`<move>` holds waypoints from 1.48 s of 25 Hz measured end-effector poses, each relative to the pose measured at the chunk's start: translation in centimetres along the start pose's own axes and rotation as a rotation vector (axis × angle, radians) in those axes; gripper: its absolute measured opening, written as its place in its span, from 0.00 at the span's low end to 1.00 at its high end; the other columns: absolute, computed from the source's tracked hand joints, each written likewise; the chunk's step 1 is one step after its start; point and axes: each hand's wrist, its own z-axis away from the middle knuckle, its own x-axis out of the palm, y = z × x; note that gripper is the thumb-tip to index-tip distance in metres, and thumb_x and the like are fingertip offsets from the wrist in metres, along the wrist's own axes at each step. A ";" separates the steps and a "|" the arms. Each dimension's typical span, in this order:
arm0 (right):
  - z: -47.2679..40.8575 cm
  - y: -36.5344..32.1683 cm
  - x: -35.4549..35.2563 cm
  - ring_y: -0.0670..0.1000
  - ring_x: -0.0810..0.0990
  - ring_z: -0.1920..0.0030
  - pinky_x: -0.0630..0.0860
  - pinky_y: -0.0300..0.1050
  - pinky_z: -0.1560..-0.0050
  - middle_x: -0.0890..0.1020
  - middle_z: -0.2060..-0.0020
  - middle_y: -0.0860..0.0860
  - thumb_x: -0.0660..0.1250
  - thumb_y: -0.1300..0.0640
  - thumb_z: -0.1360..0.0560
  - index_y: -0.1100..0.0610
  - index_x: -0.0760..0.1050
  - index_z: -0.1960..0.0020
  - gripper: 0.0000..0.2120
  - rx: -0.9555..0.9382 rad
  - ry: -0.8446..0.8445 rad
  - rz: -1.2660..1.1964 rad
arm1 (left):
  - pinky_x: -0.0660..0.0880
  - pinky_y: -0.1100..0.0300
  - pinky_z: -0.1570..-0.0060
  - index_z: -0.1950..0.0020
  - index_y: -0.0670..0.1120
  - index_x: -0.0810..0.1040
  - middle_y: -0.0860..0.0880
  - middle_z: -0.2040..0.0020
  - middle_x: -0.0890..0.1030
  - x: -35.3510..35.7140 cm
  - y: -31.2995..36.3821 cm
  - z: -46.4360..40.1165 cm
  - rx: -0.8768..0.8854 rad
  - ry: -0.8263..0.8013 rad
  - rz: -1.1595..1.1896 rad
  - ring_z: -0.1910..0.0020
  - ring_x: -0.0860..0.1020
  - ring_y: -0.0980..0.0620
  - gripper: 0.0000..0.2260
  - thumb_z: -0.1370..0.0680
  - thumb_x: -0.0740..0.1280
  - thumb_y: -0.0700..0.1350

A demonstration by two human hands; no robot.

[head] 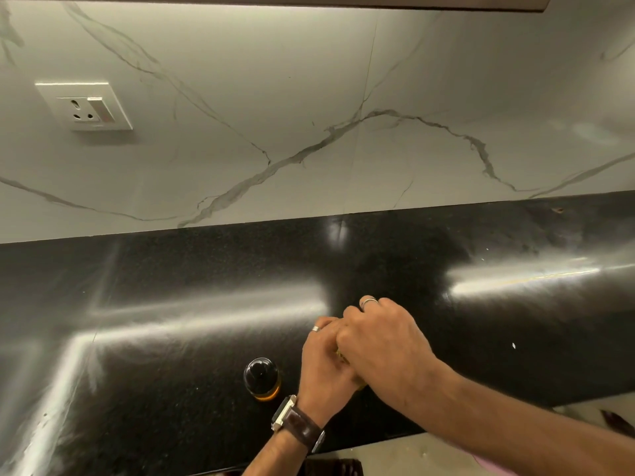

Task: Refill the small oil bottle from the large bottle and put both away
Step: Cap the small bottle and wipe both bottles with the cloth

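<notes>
The small oil bottle stands upright on the black counter, seen from above, with a black cap and amber oil at its base. Just to its right, both my hands wrap the large bottle, of which only a sliver of yellow shows between them. My left hand, with a watch on the wrist, grips it from the left. My right hand lies over its top, fingers curled down. The rest of the large bottle is hidden under my hands.
A white marble backsplash rises behind the counter, with a wall socket at upper left. The counter's front edge runs just below my wrists, with pale floor beneath. An overhead cabinet edge crosses the top.
</notes>
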 end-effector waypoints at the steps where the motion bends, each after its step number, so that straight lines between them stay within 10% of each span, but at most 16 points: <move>1: -0.4 -0.3 -0.6 0.59 0.78 0.39 0.76 0.56 0.40 0.79 0.40 0.59 0.67 0.56 0.16 0.61 0.75 0.32 0.15 0.021 -0.042 -0.008 | 0.79 0.60 0.49 0.49 0.75 0.75 0.71 0.46 0.77 0.0 0.0 0.2 -0.019 0.009 0.032 0.45 0.79 0.60 0.13 0.31 0.73 0.64; 8: -0.6 7.5 1.2 0.41 0.84 0.62 0.78 0.38 0.60 0.86 0.63 0.44 0.73 0.44 0.21 0.50 0.88 0.47 0.11 0.171 -0.118 -1.028 | 0.79 0.48 0.46 0.41 0.59 0.84 0.63 0.45 0.85 -0.8 0.2 0.3 0.025 0.052 0.157 0.43 0.81 0.53 0.17 0.29 0.78 0.56; 14: 3.2 0.9 9.9 0.43 0.86 0.47 0.81 0.35 0.51 0.88 0.50 0.45 0.69 0.51 0.22 0.50 0.88 0.49 0.09 0.603 0.445 -1.872 | 0.79 0.49 0.44 0.39 0.59 0.84 0.65 0.44 0.84 -0.8 0.5 0.3 0.042 0.057 0.074 0.41 0.80 0.58 0.19 0.28 0.78 0.59; 22: 5.2 -1.8 13.8 0.50 0.86 0.46 0.85 0.44 0.50 0.87 0.49 0.46 0.76 0.56 0.29 0.50 0.88 0.48 0.10 0.662 0.808 -1.864 | 0.80 0.47 0.42 0.37 0.56 0.83 0.61 0.41 0.84 -1.2 0.1 0.1 0.094 0.025 0.034 0.38 0.80 0.56 0.24 0.30 0.80 0.59; 26: 5.6 0.5 14.7 0.46 0.87 0.45 0.84 0.37 0.47 0.88 0.48 0.45 0.75 0.65 0.25 0.49 0.85 0.42 0.16 0.684 0.948 -1.804 | 0.74 0.51 0.31 0.31 0.54 0.80 0.61 0.34 0.82 -2.1 0.7 -0.3 0.098 -0.053 0.079 0.30 0.77 0.56 0.26 0.28 0.81 0.47; 30: 3.4 -1.9 14.4 0.44 0.86 0.43 0.81 0.36 0.42 0.87 0.46 0.47 0.76 0.70 0.26 0.56 0.87 0.44 0.15 0.474 1.035 -1.389 | 0.82 0.44 0.40 0.36 0.48 0.84 0.55 0.41 0.86 -2.8 0.9 -1.2 0.094 -0.184 0.160 0.39 0.84 0.52 0.20 0.27 0.79 0.35; 37: 0.5 -4.3 23.3 0.38 0.85 0.46 0.81 0.33 0.43 0.87 0.47 0.46 0.76 0.69 0.25 0.56 0.87 0.42 0.14 0.754 0.866 -1.300 | 0.84 0.57 0.47 0.39 0.47 0.85 0.55 0.45 0.87 -2.5 1.1 -1.3 0.115 -0.174 0.157 0.42 0.85 0.52 0.17 0.27 0.80 0.39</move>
